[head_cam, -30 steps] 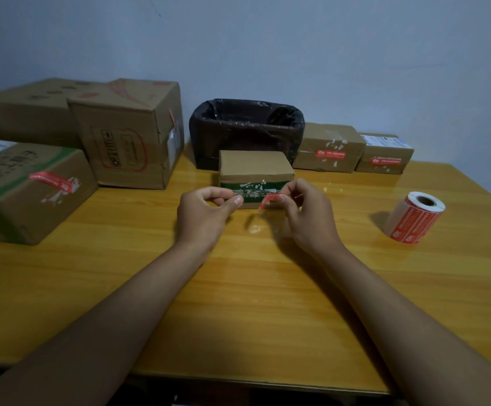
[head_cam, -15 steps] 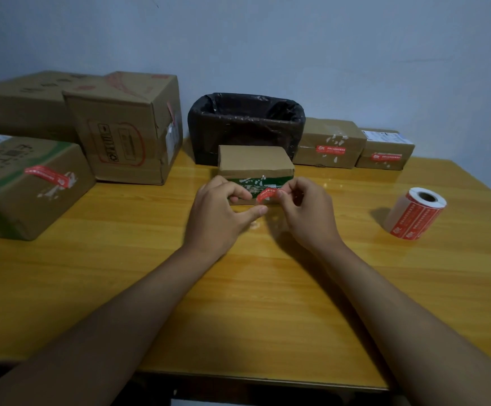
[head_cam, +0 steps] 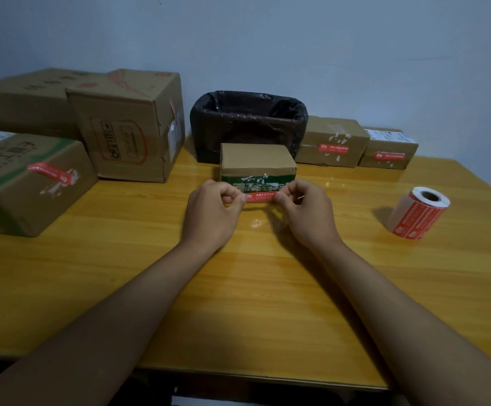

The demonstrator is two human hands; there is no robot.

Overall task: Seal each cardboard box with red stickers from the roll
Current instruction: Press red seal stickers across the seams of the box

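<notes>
Both hands' grip, left hand (head_cam: 209,212) and right hand (head_cam: 307,213), pinches 1 red sticker (head_cam: 260,197) against the small box (head_cam: 257,168) (3 boxes visibly sealed already).

Box (head_cam: 257,164) before bin (head_cam: 248,124) (mid-table); roll (head_cam: 418,212) far right

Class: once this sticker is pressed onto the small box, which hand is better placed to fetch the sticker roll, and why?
Probably the right hand. The roll stands on the table to its right with nothing between, while the left hand would have to cross over the small box.
</notes>
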